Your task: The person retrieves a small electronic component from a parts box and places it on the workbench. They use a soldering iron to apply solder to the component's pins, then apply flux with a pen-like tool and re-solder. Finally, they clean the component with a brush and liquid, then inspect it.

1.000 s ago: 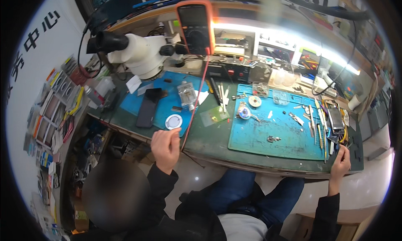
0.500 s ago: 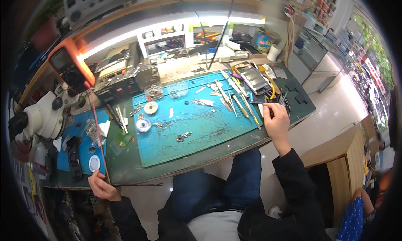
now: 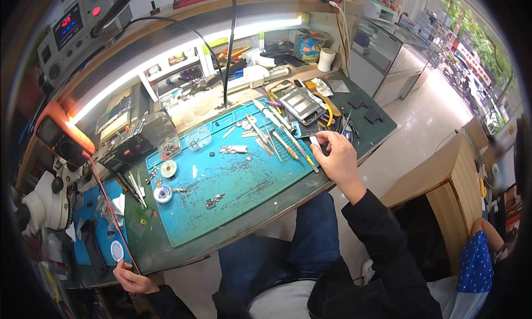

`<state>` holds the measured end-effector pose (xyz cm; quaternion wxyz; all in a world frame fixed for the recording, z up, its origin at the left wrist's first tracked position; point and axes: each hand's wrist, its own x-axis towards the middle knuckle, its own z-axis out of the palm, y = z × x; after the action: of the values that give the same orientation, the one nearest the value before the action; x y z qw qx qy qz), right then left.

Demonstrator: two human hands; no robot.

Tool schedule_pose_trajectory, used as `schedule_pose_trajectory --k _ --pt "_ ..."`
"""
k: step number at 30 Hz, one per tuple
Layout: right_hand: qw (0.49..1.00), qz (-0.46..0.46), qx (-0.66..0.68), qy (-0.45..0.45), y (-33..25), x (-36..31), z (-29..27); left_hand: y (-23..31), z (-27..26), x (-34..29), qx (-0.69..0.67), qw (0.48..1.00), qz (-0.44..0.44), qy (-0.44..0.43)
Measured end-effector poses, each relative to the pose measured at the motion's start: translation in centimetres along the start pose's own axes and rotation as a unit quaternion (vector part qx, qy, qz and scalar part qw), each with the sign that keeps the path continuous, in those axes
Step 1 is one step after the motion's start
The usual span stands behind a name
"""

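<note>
At the bench's lower left corner, the fingers of my left hand (image 3: 133, 280) are pinched at the lower edge of a round white disc (image 3: 116, 251) with a ring outline. My right hand (image 3: 339, 163) is above the bench's front edge on the right. Its thumb and fingertips are closed on a small flat white piece (image 3: 315, 140), which they partly hide. Beside that hand lie tweezers and pen-like tools (image 3: 286, 147) on the blue mat (image 3: 221, 186). Just beyond it sits an opened dark phone-like frame (image 3: 302, 104).
Two spools (image 3: 163, 193), small clear parts boxes (image 3: 198, 138) and metal fragments (image 3: 214, 200) lie on the mat. An orange-cased multimeter (image 3: 58, 133) and a white microscope (image 3: 47, 208) stand at left. A cable (image 3: 230, 47) hangs over the bench. Another person's blue dotted sleeve (image 3: 476, 263) shows at lower right.
My view has swung, so the bench appears tilted and shifted left. Both hands keep their pinches, the left at the white disc and the right on the white piece.
</note>
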<state>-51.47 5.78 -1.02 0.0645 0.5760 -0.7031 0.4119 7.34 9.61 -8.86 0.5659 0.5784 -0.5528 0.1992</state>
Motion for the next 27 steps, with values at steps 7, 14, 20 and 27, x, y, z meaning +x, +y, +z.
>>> schedule_pose_trajectory --k 7,14,20,27 --pt "0.998 0.010 -0.052 0.035 1.0 1.7 -2.3 -0.4 -0.6 -0.1 -0.005 1.000 -0.007 -0.027" --pt "0.985 0.014 -0.172 -0.007 5.5 3.4 -6.0 -0.3 -0.7 0.0 -0.020 0.999 -0.021 -0.040" --pt "0.993 0.121 -0.003 -0.016 7.1 3.6 -9.0 1.5 -1.9 0.5 -0.068 0.986 -0.154 0.005" --pt "0.990 0.113 -0.071 -0.055 7.1 2.8 -7.1 16.2 -0.4 9.6 -0.130 0.939 0.025 -0.318"
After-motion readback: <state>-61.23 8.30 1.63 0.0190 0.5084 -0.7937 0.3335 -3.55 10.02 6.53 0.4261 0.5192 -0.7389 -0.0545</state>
